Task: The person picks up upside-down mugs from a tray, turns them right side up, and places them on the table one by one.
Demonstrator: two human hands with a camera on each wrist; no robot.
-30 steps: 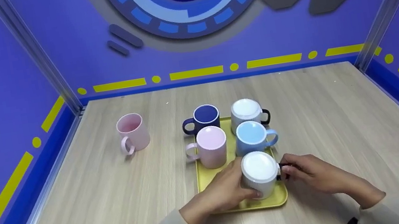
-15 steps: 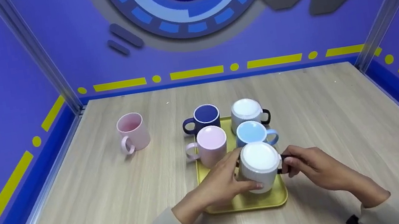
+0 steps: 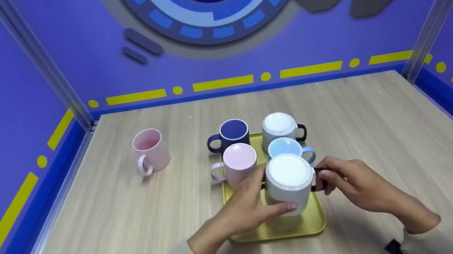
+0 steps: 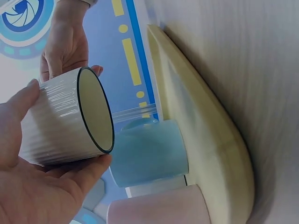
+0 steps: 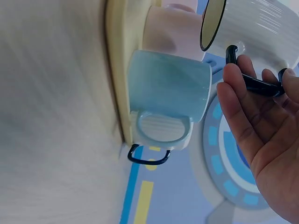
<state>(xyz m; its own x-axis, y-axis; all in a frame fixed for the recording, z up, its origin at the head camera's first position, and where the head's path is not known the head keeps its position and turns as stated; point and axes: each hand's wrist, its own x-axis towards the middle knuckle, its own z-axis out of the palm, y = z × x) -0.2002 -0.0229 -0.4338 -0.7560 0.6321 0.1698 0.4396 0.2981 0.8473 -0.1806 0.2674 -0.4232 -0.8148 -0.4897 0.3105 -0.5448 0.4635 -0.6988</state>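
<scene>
A white ribbed mug (image 3: 290,175) with a black handle (image 5: 259,87) and dark rim is held upside down above the front of a yellow tray (image 3: 281,234). My left hand (image 3: 239,209) grips its side, thumb across the near face and fingers behind. My right hand (image 3: 356,183) holds the handle, with fingers curled through it. The mug's open mouth (image 4: 96,109) faces down toward the tray in the left wrist view. Right behind it on the tray stands a light blue mug (image 4: 149,151), partly covered by the held mug in the head view.
Also on the tray are a pale pink mug (image 3: 239,161), a navy mug (image 3: 234,130) and another white mug (image 3: 279,125) with a black handle. An upright pink mug (image 3: 156,154) stands on the wooden table (image 3: 131,214) at left. Blue panels (image 3: 221,64) enclose the sides and back.
Both hands have lifted the white mug off the tray's front right and moved it slightly back and left. The other mugs and the tray stay where they were.
</scene>
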